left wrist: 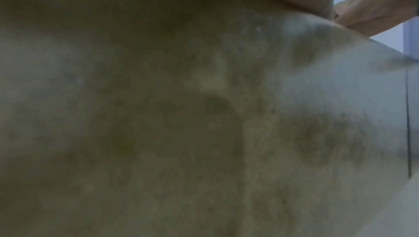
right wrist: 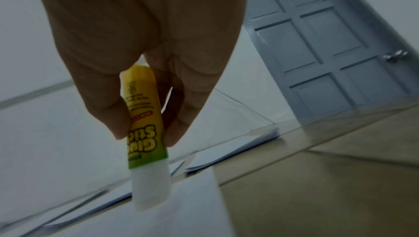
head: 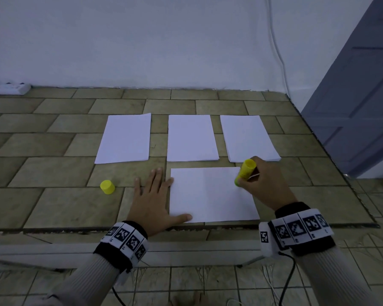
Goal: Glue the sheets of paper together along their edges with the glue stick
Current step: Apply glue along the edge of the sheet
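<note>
Your right hand (head: 264, 184) grips the yellow glue stick (head: 245, 172), fingers and thumb curled around its barrel, and holds it tilted with the white glue end down at the far right corner of the near sheet (head: 210, 195). The right wrist view shows the same grip from behind: the glue stick (right wrist: 145, 124) sits pinched between thumb and fingertips (right wrist: 179, 129), its label upside down, and the white glue sticks out well past the green band, down at the paper; whether it actually touches the sheet cannot be told. Your left hand (head: 154, 199) lies flat with its fingers straight and spread, palm down on the tiled surface (head: 53, 206) just left of that sheet, the thumb resting on the sheet's near left corner and the forefinger touching its left edge. The left wrist view is blurred and shows little beyond mottled tile and a bit of your right hand (left wrist: 371, 11) at the top right. The glue stick's yellow cap (head: 107, 187) stands on the tiles to the left of your left hand, apart from it. Beyond the near sheet, three paper stacks lie in a row, not touching each other: a left stack (head: 124, 139), a middle stack (head: 191, 138) and a right stack (head: 248, 138), which lies just beyond your right hand.
</note>
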### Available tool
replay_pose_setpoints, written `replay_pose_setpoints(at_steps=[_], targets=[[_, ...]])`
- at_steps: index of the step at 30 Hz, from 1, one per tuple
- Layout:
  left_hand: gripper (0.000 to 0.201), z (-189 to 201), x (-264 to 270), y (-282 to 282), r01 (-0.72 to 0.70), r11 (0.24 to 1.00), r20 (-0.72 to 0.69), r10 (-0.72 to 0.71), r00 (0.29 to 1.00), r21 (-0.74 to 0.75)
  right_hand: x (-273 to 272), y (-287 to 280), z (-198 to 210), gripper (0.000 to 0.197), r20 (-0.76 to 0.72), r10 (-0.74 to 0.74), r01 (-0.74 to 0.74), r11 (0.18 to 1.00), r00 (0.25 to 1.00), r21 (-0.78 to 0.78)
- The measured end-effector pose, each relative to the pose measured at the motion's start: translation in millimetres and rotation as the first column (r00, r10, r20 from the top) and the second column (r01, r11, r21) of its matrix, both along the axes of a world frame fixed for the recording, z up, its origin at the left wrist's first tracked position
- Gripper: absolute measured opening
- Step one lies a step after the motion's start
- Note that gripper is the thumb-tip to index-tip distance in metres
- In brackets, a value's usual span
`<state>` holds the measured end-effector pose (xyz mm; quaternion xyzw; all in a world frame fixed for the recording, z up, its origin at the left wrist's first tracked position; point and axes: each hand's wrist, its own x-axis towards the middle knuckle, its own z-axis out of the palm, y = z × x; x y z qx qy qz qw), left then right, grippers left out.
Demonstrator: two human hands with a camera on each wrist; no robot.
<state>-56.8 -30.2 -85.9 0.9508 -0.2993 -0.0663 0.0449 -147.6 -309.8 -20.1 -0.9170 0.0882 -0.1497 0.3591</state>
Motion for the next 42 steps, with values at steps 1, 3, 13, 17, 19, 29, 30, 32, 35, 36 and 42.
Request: replay_pose_setpoints(at_steps=[1, 3, 13, 17, 19, 29, 30, 32, 35, 36, 42], targets=[[0.130, 0.3, 0.0, 0.0, 0.001, 1.000, -0.001, -0.001, 1.000, 0.012, 0.5, 10.3, 1.9, 0.013, 0.015, 0.040, -0.041, 0.999, 0.999, 0.020], [0.131, 0.1, -0.3, 0.0, 0.001, 0.999, -0.005, -0.001, 1.000, 0.032, 2.5, 34.7, 4.4, 0.013, 0.024, 0.143, -0.145, 0.987, 0.989, 0.073], [0.141, 0.5, -0.4, -1.7, 0.027, 1.000, -0.018, -0.027, 0.999, -0.001, 22.9, 119.2, 2.8, 0.025, -0.061, 0.446, -0.438, 0.893, 0.893, 0.104], [0.143, 2.5, -0.9, -1.4, 0.023, 1.000, -0.026, -0.024, 0.999, -0.020, 21.8, 116.4, 2.4, 0.022, -0.070, 0.470, -0.463, 0.881, 0.880, 0.096], [0.144, 3.9, -1.5, -2.1, 0.014, 1.000, -0.017, -0.014, 1.000, -0.024, 20.2, 107.3, 0.4, 0.021, -0.090, 0.457, -0.449, 0.889, 0.885, 0.094], [0.135, 1.2, -0.6, -0.4, -0.009, 0.999, -0.013, 0.009, 1.000, 0.041, -13.7, 28.8, 0.0, 0.012, -0.041, 0.397, -0.389, 0.912, 0.917, 0.130], [0.133, 0.6, -0.7, -0.2, -0.010, 0.999, -0.009, 0.010, 1.000, 0.038, -18.4, 21.1, 0.2, 0.013, -0.031, 0.376, -0.368, 0.919, 0.926, 0.143], [0.132, 0.4, -0.6, 0.0, -0.010, 0.999, -0.007, 0.010, 1.000, 0.040, -27.6, 7.7, 0.8, 0.016, -0.023, 0.323, -0.314, 0.934, 0.946, 0.168], [0.134, 0.8, -0.7, 0.3, -0.003, 0.999, -0.009, 0.004, 1.000, 0.042, -39.9, -11.8, -1.8, 0.016, -0.066, 0.225, -0.212, 0.963, 0.972, 0.168], [0.135, 1.4, -0.7, 0.2, -0.002, 0.999, -0.007, 0.002, 1.000, 0.034, -43.2, -17.6, -2.6, 0.017, -0.078, 0.194, -0.180, 0.971, 0.978, 0.159], [0.137, 1.3, -1.3, -0.5, -0.001, 1.000, 0.000, 0.001, 1.000, 0.023, -49.2, -28.1, -1.5, 0.020, -0.108, 0.189, -0.179, 0.980, 0.976, 0.092]])
